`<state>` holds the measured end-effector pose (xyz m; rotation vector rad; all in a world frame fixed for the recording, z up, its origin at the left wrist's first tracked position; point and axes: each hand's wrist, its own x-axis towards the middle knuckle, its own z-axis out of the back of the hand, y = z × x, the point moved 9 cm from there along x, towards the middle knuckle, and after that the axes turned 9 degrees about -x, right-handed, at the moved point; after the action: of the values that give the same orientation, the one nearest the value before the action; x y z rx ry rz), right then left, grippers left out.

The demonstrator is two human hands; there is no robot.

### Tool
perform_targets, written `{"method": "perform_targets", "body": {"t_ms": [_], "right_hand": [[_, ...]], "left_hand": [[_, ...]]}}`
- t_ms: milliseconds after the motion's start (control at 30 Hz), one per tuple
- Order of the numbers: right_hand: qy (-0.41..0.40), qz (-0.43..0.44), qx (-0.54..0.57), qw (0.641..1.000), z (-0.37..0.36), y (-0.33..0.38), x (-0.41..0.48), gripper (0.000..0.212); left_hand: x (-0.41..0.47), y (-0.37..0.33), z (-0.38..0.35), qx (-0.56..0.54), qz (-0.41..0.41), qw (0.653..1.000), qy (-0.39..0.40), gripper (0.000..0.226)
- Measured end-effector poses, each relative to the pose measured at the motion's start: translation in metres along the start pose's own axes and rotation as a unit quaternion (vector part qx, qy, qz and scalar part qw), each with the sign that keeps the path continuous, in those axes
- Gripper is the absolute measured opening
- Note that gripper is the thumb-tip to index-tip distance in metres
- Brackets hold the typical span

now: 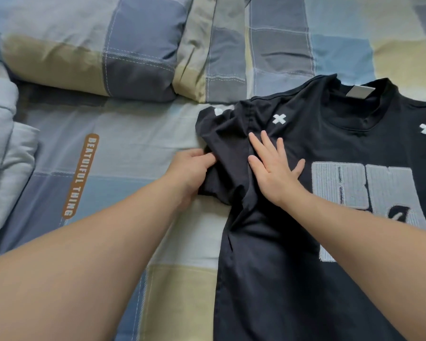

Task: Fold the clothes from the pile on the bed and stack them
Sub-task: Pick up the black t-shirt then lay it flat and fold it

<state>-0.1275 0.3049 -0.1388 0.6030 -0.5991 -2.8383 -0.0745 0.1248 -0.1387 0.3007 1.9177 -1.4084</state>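
Note:
A black T-shirt (pixel 275 254) with white crosses and large grey letters lies front-up on the bed, collar toward the far side. Its left sleeve (pixel 228 134) is bunched and wrinkled. My left hand (pixel 191 168) grips the edge of that sleeve, fingers curled into the cloth. My right hand (pixel 272 166) lies flat with spread fingers on the shirt's chest, just right of the shoulder seam. The shirt's right side runs out of the frame.
The bed has a checked blue, grey and yellow sheet (pixel 123 148) with an orange label. A matching pillow (pixel 89 50) lies at the far left. A folded pale blue quilt (pixel 2 148) sits at the left edge.

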Motion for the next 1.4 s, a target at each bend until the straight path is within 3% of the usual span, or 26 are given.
{"method": "perform_targets", "body": {"t_ms": [67, 133, 233, 333, 400, 467, 600, 633, 667, 700, 733, 767, 800, 867, 967, 1000, 1067, 1133, 1167, 1233, 1333, 1400], "right_hand": [[-0.002, 0.002, 0.017, 1.000, -0.001, -0.002, -0.001, 0.052], [-0.004, 0.005, 0.013, 1.000, -0.001, -0.002, -0.002, 0.054], [-0.022, 0.011, -0.006, 1.000, -0.002, -0.001, -0.004, 0.058], [-0.044, 0.020, -0.011, 0.999, -0.002, 0.000, -0.007, 0.060], [-0.058, 0.025, -0.010, 0.998, -0.003, 0.000, -0.009, 0.061], [-0.071, 0.032, -0.012, 0.997, -0.002, 0.000, -0.009, 0.063], [-0.080, 0.035, -0.017, 0.996, -0.004, 0.000, -0.009, 0.064], [-0.083, 0.038, -0.021, 0.996, -0.004, 0.000, -0.009, 0.063], [-0.087, 0.041, -0.026, 0.995, -0.005, 0.000, -0.009, 0.063], [-0.093, 0.043, -0.030, 0.994, -0.005, 0.000, -0.009, 0.064], [-0.099, 0.044, -0.035, 0.993, -0.005, 0.000, -0.009, 0.067], [-0.105, 0.044, -0.039, 0.993, -0.006, 0.000, -0.009, 0.070], [-0.111, 0.044, -0.043, 0.992, -0.006, 0.000, -0.009, 0.071], [-0.119, 0.044, -0.049, 0.991, -0.007, 0.000, -0.009, 0.071], [-0.119, 0.045, -0.055, 0.990, -0.009, -0.001, -0.008, 0.070], [-0.121, 0.045, -0.057, 0.990, -0.009, -0.001, -0.007, 0.070], [-0.124, 0.044, -0.062, 0.989, -0.010, -0.001, -0.007, 0.069], [-0.130, 0.045, -0.065, 0.988, -0.010, -0.001, -0.007, 0.069], [-0.132, 0.045, -0.065, 0.988, -0.010, 0.000, -0.007, 0.068], [-0.127, 0.044, -0.068, 0.989, -0.009, 0.000, -0.008, 0.065], [-0.080, 0.032, -0.056, 0.995, -0.011, -0.002, -0.004, 0.058], [-0.020, 0.023, -0.022, 0.999, -0.006, -0.001, -0.001, 0.059]], "left_hand": [[0.003, -0.027, 0.027, 0.026, -0.085, 0.992, -0.090, 0.009], [0.000, -0.043, 0.049, 0.055, -0.118, 0.978, -0.161, 0.016], [0.002, -0.040, 0.048, 0.045, -0.078, 0.986, -0.141, 0.014], [0.011, -0.038, 0.037, 0.015, -0.029, 0.994, -0.107, 0.039], [0.022, -0.053, 0.043, 0.058, -0.070, 0.987, -0.129, 0.026], [0.024, -0.066, 0.057, 0.123, -0.113, 0.965, -0.200, 0.022], [0.015, -0.066, 0.071, 0.218, -0.091, 0.916, -0.324, 0.021], [0.007, -0.078, 0.068, 0.285, -0.143, 0.884, -0.342, 0.030], [-0.004, -0.097, 0.053, 0.372, -0.245, 0.827, -0.342, 0.038], [-0.017, -0.112, 0.025, 0.452, -0.373, 0.755, -0.293, 0.043], [-0.025, -0.112, -0.008, 0.509, -0.474, 0.691, -0.197, 0.044], [-0.024, -0.099, -0.035, 0.556, -0.506, 0.655, -0.078, 0.045], [-0.017, -0.079, -0.050, 0.608, -0.474, 0.637, 0.017, 0.048], [0.011, -0.039, -0.041, 0.700, -0.312, 0.638, 0.079, 0.060], [0.035, -0.041, 0.005, 0.711, -0.206, 0.672, -0.019, 0.068], [0.036, -0.047, 0.011, 0.708, -0.205, 0.674, -0.049, 0.068], [0.020, -0.061, -0.002, 0.683, -0.296, 0.662, -0.092, 0.064], [-0.005, -0.056, -0.028, 0.631, -0.406, 0.660, -0.039, 0.061], [-0.011, -0.040, -0.038, 0.645, -0.413, 0.642, 0.023, 0.063], [-0.002, -0.013, -0.026, 0.698, -0.314, 0.640, 0.070, 0.067], [0.010, -0.023, 0.015, 0.699, -0.189, 0.686, -0.068, 0.066], [-0.012, -0.040, 0.020, 0.654, -0.213, 0.714, -0.135, 0.058]]}}
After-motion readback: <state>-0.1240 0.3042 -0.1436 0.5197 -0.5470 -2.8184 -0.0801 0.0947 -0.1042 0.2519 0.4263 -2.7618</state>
